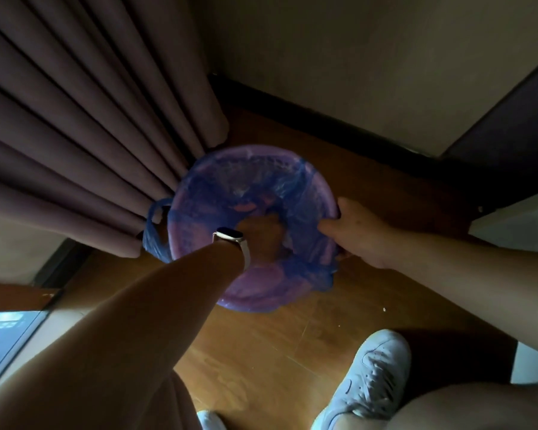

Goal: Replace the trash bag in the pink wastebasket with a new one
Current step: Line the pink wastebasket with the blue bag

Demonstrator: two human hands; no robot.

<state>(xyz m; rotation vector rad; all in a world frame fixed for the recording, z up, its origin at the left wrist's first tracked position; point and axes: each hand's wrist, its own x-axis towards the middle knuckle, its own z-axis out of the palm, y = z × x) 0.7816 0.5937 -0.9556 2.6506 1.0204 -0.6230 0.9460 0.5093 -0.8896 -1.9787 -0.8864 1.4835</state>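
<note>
A big purple-grey curtain (75, 119) hangs in thick folds on the left and reaches down to the wooden floor (292, 336), and a pale wall (354, 57) with a dark skirting closes the corner behind. The pink wastebasket (255, 293) stands on this floor in the corner, with its left side touching the bottom of the curtain. A blue trash bag (292, 187) lies inside it and is folded over the rim. One handle loop of the bag hangs outside on the left, and another bunch of plastic hangs over the rim at the lower right. The right hand (364, 234) grips the right side of the rim, the thumb inside on the plastic and the fingers curled around the outside. The left hand (261, 240) reaches deep into the bag; it is dark there, so I cannot tell how its fingers lie. A white shoe (370, 373) stands near the basket at the lower right. A watch (230, 235) with a pale strap sits on the left wrist.
</note>
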